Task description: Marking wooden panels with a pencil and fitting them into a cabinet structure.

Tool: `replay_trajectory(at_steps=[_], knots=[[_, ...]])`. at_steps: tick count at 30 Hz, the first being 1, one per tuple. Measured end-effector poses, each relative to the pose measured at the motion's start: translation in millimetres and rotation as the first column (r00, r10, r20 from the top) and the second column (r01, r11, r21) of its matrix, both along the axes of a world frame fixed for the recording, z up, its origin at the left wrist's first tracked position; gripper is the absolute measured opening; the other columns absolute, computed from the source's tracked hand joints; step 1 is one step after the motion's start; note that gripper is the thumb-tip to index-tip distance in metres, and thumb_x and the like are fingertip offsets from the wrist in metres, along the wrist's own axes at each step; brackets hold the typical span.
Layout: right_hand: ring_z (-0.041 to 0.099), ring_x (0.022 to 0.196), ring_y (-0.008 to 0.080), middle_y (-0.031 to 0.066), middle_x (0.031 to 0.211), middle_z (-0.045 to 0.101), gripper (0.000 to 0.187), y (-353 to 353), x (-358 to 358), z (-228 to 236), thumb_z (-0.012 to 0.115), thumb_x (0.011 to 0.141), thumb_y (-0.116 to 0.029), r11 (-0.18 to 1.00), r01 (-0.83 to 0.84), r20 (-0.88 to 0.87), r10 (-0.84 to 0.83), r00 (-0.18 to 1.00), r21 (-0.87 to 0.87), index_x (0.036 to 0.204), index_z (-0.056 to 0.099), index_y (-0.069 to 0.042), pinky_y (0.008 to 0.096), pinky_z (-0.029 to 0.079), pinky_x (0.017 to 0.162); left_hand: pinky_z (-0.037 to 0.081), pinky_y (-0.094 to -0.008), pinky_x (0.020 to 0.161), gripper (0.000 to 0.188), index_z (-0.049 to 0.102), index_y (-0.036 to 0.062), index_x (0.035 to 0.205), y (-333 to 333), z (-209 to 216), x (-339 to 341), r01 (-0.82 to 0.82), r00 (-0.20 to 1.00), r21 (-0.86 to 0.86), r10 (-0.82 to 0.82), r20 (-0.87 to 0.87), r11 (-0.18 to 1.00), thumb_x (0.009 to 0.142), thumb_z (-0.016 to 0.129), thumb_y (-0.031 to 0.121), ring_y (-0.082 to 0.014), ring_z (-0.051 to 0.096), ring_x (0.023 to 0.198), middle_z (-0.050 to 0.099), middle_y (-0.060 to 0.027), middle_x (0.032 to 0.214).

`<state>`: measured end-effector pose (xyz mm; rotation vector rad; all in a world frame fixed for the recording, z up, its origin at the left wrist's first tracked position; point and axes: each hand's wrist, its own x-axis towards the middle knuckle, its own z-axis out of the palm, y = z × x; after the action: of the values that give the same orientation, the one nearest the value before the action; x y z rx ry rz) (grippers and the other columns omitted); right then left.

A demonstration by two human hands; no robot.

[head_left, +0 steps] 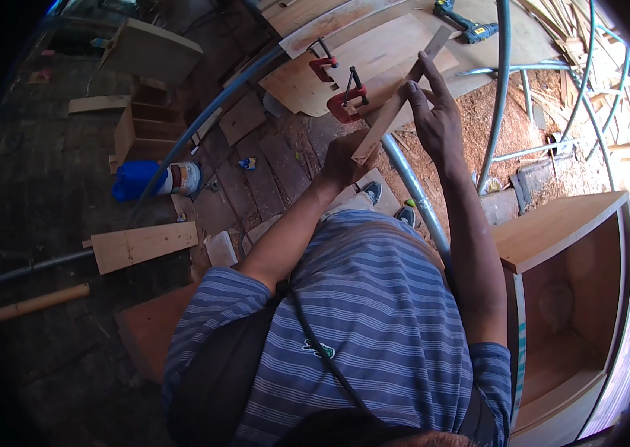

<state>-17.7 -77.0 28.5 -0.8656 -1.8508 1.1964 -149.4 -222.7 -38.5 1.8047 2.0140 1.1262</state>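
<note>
A narrow wooden strip [387,119] slants up and to the right in front of me, held in both hands. My left hand [346,162] is closed round its near end, with most of the fingers hidden beneath the wood. Farther along, my right hand [440,123] grips the strip from the right side, its thumb and fingertips against the edge. Just left of the strip, two red clamps, one nearer [346,104] and one farther [322,68], sit at the edge of a pale plywood board [300,80].
A green-blue power drill [471,26] lies at the far right. Metal pipes [415,182] rise around the work spot, and wood shavings [508,119] cover the ground. An open wooden cabinet [557,238] stands close on the right. A blue-topped bucket [140,180] and cut boards [147,244] lie left.
</note>
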Motion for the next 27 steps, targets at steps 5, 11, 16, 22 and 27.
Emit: replay_trajectory(at_steps=[5,11,16,22,27], knots=[[0.06,0.106,0.033,0.0169,0.128,0.058,0.05,-4,-20,9,0.058,0.094,-0.033,0.999,0.012,-0.046,-0.014,0.999,-0.041,0.141,0.045,-0.022,0.0416,0.05,0.089,0.052,-0.04,0.059,0.011,0.059,0.0009,0.088,-4,-10,-19,0.007,0.997,-0.02,-0.005,0.074,1.0,0.084,0.061,0.011,-0.0371,0.064,0.07,0.06,-0.0193,0.074],[0.062,0.098,0.0332,0.0169,0.123,0.06,0.052,-7,-43,20,0.059,0.092,-0.035,1.0,0.009,0.041,-0.008,0.999,-0.011,0.14,0.045,-0.021,0.0407,0.05,0.087,0.052,-0.0387,0.057,0.015,0.06,-0.0019,0.088,-1,-15,-41,0.034,0.986,0.061,-0.044,0.16,0.998,0.081,0.061,0.011,-0.034,0.067,0.068,0.061,-0.0195,0.07],[0.063,0.097,0.0335,0.0171,0.122,0.061,0.051,-11,-60,25,0.059,0.092,-0.032,0.998,0.031,0.035,-0.033,0.999,0.057,0.14,0.046,-0.021,0.0402,0.05,0.086,0.054,-0.0371,0.057,0.021,0.064,-0.0027,0.088,-3,-33,-62,0.131,0.984,-0.019,-0.127,0.127,0.991,0.08,0.067,0.017,-0.0307,0.069,0.068,0.065,-0.0185,0.07],[0.063,0.108,0.0309,0.0196,0.118,0.064,0.052,-11,-68,22,0.055,0.095,-0.04,0.999,0.042,0.076,-0.043,0.996,0.016,0.144,0.04,-0.03,0.0472,0.045,0.098,0.054,-0.0361,0.057,0.022,0.066,-0.0006,0.087,1,-52,-73,0.16,0.955,-0.09,-0.131,0.267,0.983,0.081,0.071,0.02,-0.0268,0.07,0.066,0.067,-0.0168,0.071],[0.063,0.109,0.031,0.0158,0.129,0.059,0.051,-12,-74,27,0.055,0.096,-0.04,0.999,0.042,0.072,-0.041,0.997,-0.002,0.144,0.041,-0.029,0.0464,0.046,0.097,0.054,-0.0353,0.057,0.019,0.066,-0.0003,0.088,7,-51,-75,0.164,0.956,-0.088,-0.136,0.261,0.982,0.082,0.071,0.017,-0.0268,0.07,0.066,0.067,-0.0161,0.072]])
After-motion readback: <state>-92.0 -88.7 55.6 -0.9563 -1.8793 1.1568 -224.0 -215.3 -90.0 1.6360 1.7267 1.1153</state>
